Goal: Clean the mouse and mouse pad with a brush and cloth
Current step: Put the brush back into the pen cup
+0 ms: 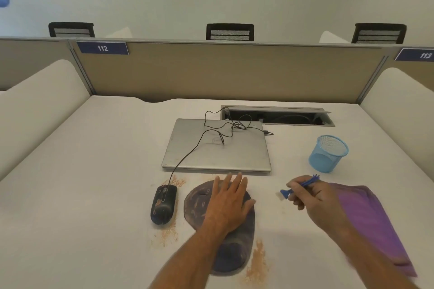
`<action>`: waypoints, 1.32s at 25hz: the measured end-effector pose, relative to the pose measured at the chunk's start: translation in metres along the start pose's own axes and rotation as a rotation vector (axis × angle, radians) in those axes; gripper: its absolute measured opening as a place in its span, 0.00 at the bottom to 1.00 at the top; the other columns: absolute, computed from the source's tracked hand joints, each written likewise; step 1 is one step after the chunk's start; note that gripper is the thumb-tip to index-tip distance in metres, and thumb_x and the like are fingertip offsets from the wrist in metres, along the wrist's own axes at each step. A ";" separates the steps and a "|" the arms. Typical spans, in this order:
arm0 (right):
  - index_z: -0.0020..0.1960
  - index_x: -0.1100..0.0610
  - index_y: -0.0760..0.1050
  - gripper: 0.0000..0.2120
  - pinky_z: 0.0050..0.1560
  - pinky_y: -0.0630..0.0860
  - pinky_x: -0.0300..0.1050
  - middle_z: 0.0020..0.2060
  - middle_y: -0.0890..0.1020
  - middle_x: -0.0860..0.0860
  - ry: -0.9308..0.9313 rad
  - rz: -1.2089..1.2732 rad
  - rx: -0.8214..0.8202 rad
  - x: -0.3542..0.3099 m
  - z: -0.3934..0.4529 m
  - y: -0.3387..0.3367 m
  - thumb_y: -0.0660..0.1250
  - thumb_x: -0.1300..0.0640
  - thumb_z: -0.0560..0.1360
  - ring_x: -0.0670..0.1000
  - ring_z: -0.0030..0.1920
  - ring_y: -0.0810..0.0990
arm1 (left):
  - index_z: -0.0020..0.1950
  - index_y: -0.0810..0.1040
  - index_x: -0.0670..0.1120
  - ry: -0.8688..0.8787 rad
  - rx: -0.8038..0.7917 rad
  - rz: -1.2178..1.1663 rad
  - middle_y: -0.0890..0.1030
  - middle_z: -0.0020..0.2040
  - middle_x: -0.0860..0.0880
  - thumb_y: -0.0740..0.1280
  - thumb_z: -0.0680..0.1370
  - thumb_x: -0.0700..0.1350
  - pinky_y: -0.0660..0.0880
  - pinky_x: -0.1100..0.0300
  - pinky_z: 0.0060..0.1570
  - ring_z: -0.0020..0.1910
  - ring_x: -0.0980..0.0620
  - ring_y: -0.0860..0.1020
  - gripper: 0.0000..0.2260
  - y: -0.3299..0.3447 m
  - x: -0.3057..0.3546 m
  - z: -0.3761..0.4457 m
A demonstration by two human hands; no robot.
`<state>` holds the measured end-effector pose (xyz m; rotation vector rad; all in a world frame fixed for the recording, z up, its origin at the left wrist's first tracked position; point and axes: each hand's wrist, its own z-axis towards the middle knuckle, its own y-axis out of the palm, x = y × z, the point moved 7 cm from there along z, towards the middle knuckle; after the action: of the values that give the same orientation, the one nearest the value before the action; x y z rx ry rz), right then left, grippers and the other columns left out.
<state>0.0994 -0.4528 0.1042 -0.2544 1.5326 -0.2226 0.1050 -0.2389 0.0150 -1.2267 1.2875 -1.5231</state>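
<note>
A dark, dusty mouse pad [199,204] with a wrist rest lies near the desk's front edge. My left hand [229,202] rests flat on it, fingers apart, covering its upper right part. A black wired mouse [163,204], streaked with orange dust, sits just left of the pad. My right hand [310,197] hovers to the right of the pad and grips a small blue brush [299,186], bristles pointing left and down. A purple cloth [368,218] lies on the desk under and behind my right forearm.
A closed silver laptop [217,148] lies behind the pad, with the mouse cable looped over it. A blue mesh cup [327,153] stands at the right. An open cable tray [277,116] is at the back. Orange dust [257,258] is scattered around the pad and mouse.
</note>
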 end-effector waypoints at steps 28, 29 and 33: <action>0.43 0.49 0.81 0.03 0.39 0.73 0.42 0.45 0.84 0.51 0.191 -0.868 -0.044 0.048 0.199 -0.138 0.74 0.53 0.70 0.52 0.44 0.79 | 0.83 0.46 0.46 0.264 -0.132 -0.064 0.43 0.83 0.49 0.45 0.82 0.65 0.29 0.50 0.74 0.80 0.50 0.38 0.35 0.054 0.117 0.091; 0.46 0.49 0.81 0.05 0.40 0.74 0.43 0.46 0.84 0.52 0.197 -0.870 -0.027 0.048 0.200 -0.140 0.74 0.53 0.71 0.52 0.44 0.79 | 0.83 0.46 0.46 0.265 -0.131 -0.061 0.44 0.83 0.49 0.45 0.82 0.65 0.29 0.49 0.75 0.80 0.50 0.38 0.35 0.054 0.117 0.091; 0.61 0.49 0.76 0.18 0.44 0.74 0.45 0.42 0.83 0.49 0.157 -0.795 0.147 0.041 0.191 -0.155 0.73 0.51 0.72 0.53 0.43 0.79 | 0.83 0.46 0.46 0.266 -0.118 -0.052 0.44 0.83 0.49 0.46 0.83 0.64 0.29 0.49 0.75 0.81 0.49 0.39 0.34 0.055 0.116 0.092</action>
<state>0.2936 -0.6083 0.1154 -0.7366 1.4935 -0.9954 0.1661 -0.3813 -0.0157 -1.1669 1.5470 -1.7121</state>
